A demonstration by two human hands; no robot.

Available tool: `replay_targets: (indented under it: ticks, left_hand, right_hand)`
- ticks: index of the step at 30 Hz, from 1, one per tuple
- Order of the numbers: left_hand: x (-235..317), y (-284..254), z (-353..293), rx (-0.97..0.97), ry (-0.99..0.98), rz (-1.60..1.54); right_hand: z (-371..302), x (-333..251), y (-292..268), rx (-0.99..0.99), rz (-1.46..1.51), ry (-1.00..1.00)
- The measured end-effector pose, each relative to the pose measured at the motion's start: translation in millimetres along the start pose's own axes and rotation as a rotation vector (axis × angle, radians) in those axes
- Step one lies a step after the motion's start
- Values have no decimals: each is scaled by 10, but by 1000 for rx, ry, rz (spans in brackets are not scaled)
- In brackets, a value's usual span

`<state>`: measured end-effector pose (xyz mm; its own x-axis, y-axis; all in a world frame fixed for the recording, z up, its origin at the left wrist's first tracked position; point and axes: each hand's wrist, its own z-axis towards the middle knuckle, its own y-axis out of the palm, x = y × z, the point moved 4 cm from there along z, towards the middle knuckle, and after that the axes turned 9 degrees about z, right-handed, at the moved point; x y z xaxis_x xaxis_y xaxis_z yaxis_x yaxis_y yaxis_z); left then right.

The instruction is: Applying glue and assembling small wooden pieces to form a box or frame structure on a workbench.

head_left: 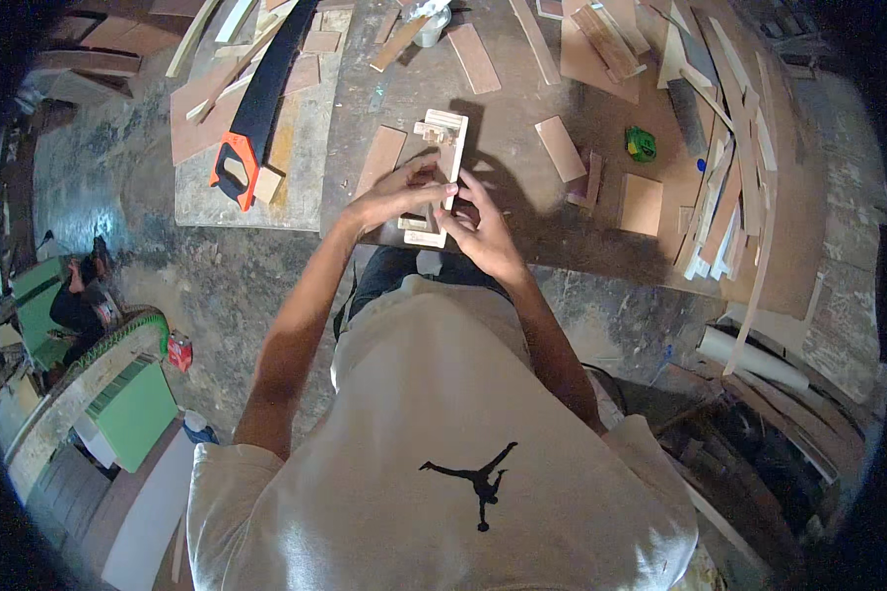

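A small pale wooden frame [447, 119], with a long thin side and short blocks at its ends, is held over the near edge of the workbench [365, 98]. My left hand [401, 194] grips it from the left, the thumb reaching across to the thin side. From the right, my right hand [487, 234] closes on the same side, fingers behind it and thumb near its lower part. Fingers cover the middle of the frame. A flat brown wood piece [382, 158] lies just left of it.
A handsaw [251, 148] with an orange and black handle lies at left. Rightward are a green tape measure [641, 144], small wood rectangles [560, 148] and piled strips [724, 197]. A whitish cup [431, 32] stands at the far side. Another person [79, 295] is low at far left.
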<state>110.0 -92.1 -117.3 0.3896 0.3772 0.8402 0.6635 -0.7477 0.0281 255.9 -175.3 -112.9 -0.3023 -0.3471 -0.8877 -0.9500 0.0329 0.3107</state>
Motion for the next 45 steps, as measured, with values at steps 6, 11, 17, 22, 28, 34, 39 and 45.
replay_targets:
  ticks: [6, 11, 17, 22, 28, 34, 39, 45]
  left_hand:
    - [-51, -66, -44, 39, 61, -78]
    - [2, -39, -80, 99, 41, -11]
    - [-91, -64, -90, 134, 74, -4]
    - [45, -55, -164, 138, 79, -4]
    - [62, -56, -198, 126, 119, -29]
    - [-33, -61, -170, 141, 89, -4]
    - [70, -29, -214, 121, 122, -23]
    - [-103, -92, -182, 173, 120, -1]
  right_hand:
    - [78, -45, 77, -37, -77, 16]
    - [136, -53, -9, -80, -174, 15]
    - [199, -116, -41, -145, -175, 31]
    - [250, -125, -69, -194, -154, 19]
    - [291, -170, -71, -223, -172, 30]
    - [329, -132, -124, -187, -128, 91]
    - [328, -142, -155, -216, -128, 75]
    - [387, -194, -379, -104, -163, 76]
